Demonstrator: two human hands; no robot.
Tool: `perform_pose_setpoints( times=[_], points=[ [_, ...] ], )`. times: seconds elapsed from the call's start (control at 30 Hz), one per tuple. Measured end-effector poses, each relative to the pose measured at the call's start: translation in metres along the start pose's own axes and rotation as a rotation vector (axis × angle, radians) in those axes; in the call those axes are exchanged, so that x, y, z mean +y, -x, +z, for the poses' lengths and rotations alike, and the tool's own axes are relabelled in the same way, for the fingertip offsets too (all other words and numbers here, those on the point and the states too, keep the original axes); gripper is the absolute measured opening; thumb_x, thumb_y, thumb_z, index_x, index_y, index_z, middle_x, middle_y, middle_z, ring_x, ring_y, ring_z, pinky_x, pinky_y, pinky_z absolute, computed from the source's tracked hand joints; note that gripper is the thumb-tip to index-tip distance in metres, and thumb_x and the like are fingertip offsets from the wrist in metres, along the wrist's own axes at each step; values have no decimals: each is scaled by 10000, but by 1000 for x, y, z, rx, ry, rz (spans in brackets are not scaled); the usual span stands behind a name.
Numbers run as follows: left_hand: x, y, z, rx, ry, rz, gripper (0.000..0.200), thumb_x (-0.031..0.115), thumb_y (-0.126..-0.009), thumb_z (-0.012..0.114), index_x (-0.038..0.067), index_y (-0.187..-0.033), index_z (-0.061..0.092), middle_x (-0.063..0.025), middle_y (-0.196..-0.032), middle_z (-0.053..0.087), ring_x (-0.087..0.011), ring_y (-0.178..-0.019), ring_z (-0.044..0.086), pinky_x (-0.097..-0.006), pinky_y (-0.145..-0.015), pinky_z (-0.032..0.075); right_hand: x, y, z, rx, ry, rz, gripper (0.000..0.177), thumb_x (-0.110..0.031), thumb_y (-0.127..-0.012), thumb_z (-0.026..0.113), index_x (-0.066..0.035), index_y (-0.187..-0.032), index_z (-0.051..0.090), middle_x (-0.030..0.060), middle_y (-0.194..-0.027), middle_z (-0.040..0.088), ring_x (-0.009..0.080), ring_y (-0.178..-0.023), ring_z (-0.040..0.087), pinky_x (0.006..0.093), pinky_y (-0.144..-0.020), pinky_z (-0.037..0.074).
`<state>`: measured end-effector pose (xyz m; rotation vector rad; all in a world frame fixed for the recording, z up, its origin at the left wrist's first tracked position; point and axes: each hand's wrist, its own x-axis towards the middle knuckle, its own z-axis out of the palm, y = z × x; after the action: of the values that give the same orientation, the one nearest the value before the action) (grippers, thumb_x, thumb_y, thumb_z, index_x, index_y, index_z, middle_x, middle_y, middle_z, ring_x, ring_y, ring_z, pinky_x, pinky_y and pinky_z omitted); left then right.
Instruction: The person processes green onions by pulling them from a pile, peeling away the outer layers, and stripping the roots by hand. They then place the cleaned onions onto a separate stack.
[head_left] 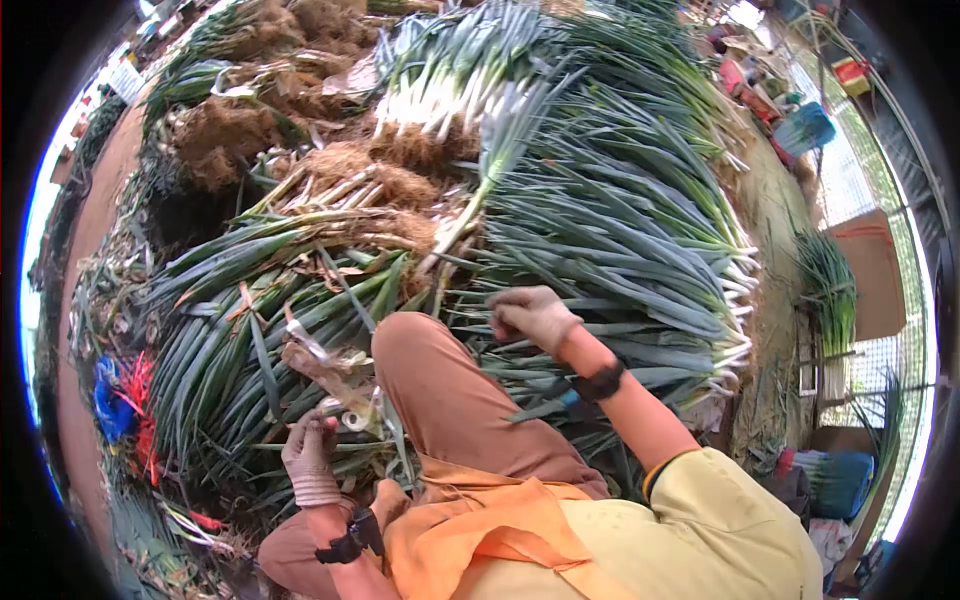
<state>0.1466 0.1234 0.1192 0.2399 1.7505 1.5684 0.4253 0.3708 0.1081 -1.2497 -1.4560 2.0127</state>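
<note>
My left hand [310, 455], in a pale glove, is low beside my raised knee. Its fingers are curled together, and anything between them is too small to make out. Just beyond its fingertips lies a small white roll [352, 420] near crumpled plastic wrapping [318, 360]. My right hand [535, 315], also gloved, hovers over the near edge of a wide pile of trimmed leeks [620, 230]. Its fingers bend inward, and what they may hold is hidden. On my left, untrimmed leeks [220, 340] with long green leaves lie heaped.
Brown, root-covered leek bundles [350, 180] lie ahead. One long leek [480, 195] rests across the piles. Blue plastic [112, 400] and red strings [138, 390] are at far left. A cardboard sheet [875, 275] and a blue basket [840, 485] stand at right.
</note>
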Motion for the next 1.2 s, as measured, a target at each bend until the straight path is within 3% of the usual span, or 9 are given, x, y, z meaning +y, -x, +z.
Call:
perform_pose_setpoints(
  times=[0.2,0.23,0.27,0.47,0.73,0.83,0.97,1.03,1.2],
  points=[
    [-43,-7,-50,267,93,-186,157,122,-818,557,-10,-895,588,-87,-710,615,-153,-613,588,-258,-560,505,141,-231,51,264,-478,464,66,-145,-814,487,-101,-790,530,28,-695,554,149,-549,564,296,-484,472],
    [-52,-7,-56,326,107,-252,149,113,-818,550,-8,-897,585,-87,-711,614,-157,-617,589,-266,-561,506,226,-284,46,186,-466,412,430,-325,-883,267,-74,-1181,447,26,-1128,539,186,-882,562,327,-732,455],
    [-57,-8,-58,369,100,-312,140,109,-810,555,6,-902,583,-87,-705,615,-151,-599,586,-256,-522,495,223,-292,54,175,-457,430,430,-325,-883,267,-74,-1181,447,26,-1128,539,186,-882,562,327,-732,455],
    [-93,-29,-80,438,98,-543,157,134,-803,557,28,-918,569,-79,-713,616,-148,-605,585,-257,-510,478,194,-334,59,475,438,745,505,-411,-792,507,-47,-1141,511,119,-1173,501,220,-1003,500,336,-863,380],
    [-103,-51,-73,329,84,-598,180,78,-806,511,-9,-957,557,-108,-752,623,-156,-630,589,-233,-524,459,250,-372,18,651,-61,509,262,-312,-769,582,-115,-938,619,-21,-916,599,144,-762,555,325,-606,463],
    [-103,-56,-69,349,108,-622,162,40,-809,506,-25,-951,552,-117,-746,619,-151,-627,584,-220,-508,449,235,-361,-2,142,-219,735,227,-323,-796,523,-103,-803,580,53,-687,540,194,-606,517,340,-566,419],
    [-63,-69,-47,335,152,-424,185,59,-816,522,-18,-982,551,-96,-742,616,-124,-614,567,-209,-528,448,113,-243,62,115,-651,511,135,-188,-768,587,-58,-766,551,62,-637,559,202,-528,542,384,-530,477],
    [-33,-80,-31,216,-75,-182,220,53,-816,521,-25,-1021,542,-110,-823,613,-143,-711,575,-224,-649,465,77,-193,86,-34,-820,558,149,-196,-765,618,-67,-810,560,4,-595,520,120,-490,496,246,-431,410],
    [70,-86,68,-350,-702,459,557,265,-713,651,-8,-1154,449,-174,-1119,507,-270,-972,541,-338,-868,406,7,-109,142,-147,-688,569,143,-145,-747,642,-40,-808,565,-2,-624,511,91,-540,497,218,-493,431]
  ],
)
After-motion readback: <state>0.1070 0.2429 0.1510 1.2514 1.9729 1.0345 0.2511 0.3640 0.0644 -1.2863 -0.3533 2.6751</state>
